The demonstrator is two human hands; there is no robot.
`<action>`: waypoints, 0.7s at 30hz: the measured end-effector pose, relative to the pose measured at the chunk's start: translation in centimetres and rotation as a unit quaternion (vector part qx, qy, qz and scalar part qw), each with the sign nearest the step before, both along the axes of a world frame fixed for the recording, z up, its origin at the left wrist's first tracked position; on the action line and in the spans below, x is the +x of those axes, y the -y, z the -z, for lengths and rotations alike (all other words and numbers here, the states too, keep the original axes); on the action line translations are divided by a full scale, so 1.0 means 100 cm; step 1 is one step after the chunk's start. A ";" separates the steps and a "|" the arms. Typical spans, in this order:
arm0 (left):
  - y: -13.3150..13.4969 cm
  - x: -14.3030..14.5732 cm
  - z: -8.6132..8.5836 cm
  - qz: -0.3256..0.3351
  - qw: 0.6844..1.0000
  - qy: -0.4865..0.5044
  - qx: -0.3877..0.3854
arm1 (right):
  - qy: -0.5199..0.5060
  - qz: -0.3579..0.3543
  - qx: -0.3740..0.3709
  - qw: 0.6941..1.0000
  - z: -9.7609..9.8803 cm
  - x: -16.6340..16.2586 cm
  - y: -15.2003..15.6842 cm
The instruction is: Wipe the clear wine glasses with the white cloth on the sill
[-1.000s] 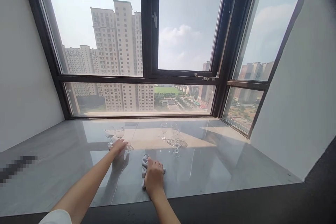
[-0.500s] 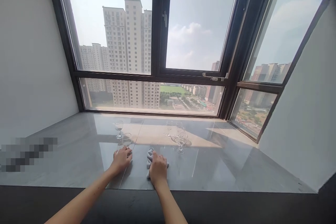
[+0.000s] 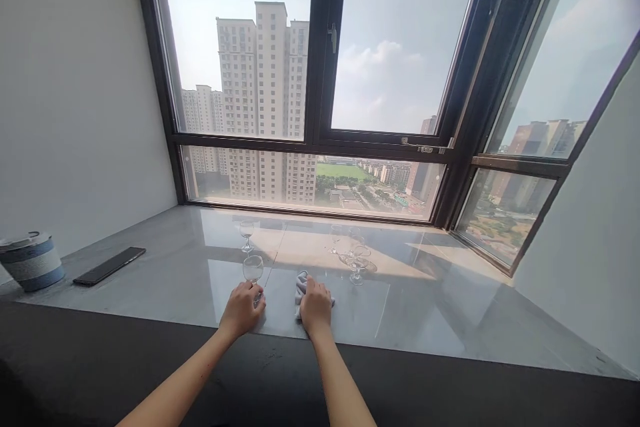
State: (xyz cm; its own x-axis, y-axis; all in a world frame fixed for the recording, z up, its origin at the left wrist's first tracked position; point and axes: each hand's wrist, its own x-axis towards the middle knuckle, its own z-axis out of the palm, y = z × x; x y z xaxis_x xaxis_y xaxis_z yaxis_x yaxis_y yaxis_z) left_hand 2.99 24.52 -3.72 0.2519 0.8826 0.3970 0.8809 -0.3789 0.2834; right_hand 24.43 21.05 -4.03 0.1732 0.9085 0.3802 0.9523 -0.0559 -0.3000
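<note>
My left hand (image 3: 243,310) is closed around the foot and stem of a clear wine glass (image 3: 253,269) that stands upright near the front of the grey stone window sill (image 3: 165,267). My right hand (image 3: 315,307) lies on a small grey cloth (image 3: 301,283) just to the right, fingers curled over it. A second wine glass (image 3: 247,233) stands farther back on the left. Several more clear glasses (image 3: 356,259) are grouped to the right of the cloth.
A black phone or remote (image 3: 109,265) lies at the left of the sill beside a blue-and-white round container (image 3: 30,260). A dark ledge (image 3: 150,360) runs along the front. Large windows (image 3: 320,80) rise behind; white walls close both sides.
My left hand has drawn one wine glass from beside the other toward the front edge. Both hands have come nearer to me, and the view has shifted left, showing the container and black device.
</note>
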 end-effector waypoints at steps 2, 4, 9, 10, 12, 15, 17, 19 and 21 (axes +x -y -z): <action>0.003 0.000 -0.001 -0.006 1.000 0.002 -0.006 | 0.000 0.007 -0.008 1.000 -0.002 0.000 0.002; 0.004 0.000 -0.001 -0.012 1.000 0.000 -0.004 | -0.001 0.008 -0.006 1.000 -0.002 -0.001 0.003; 0.003 -0.002 0.004 -0.027 0.999 0.006 0.020 | -0.003 0.005 0.003 1.000 0.000 0.000 0.003; 0.003 -0.002 0.005 -0.029 0.999 0.008 0.024 | -0.004 0.005 0.004 1.000 0.000 0.000 0.002; 0.002 -0.002 0.006 -0.033 0.999 0.009 0.031 | -0.004 0.002 0.004 1.000 0.001 0.001 0.001; 0.002 -0.001 0.005 -0.043 0.998 0.007 0.036 | -0.003 0.005 -0.001 1.000 0.002 0.001 0.000; 0.003 -0.001 0.004 -0.048 0.998 0.008 0.038 | -0.004 0.006 -0.003 1.000 0.002 0.001 0.000; 0.003 0.000 0.003 -0.049 0.998 0.011 0.035 | -0.005 0.003 -0.001 1.000 0.002 0.001 0.000; 0.004 0.000 0.002 -0.049 0.998 0.013 0.030 | -0.003 0.002 0.005 1.000 0.002 0.000 0.000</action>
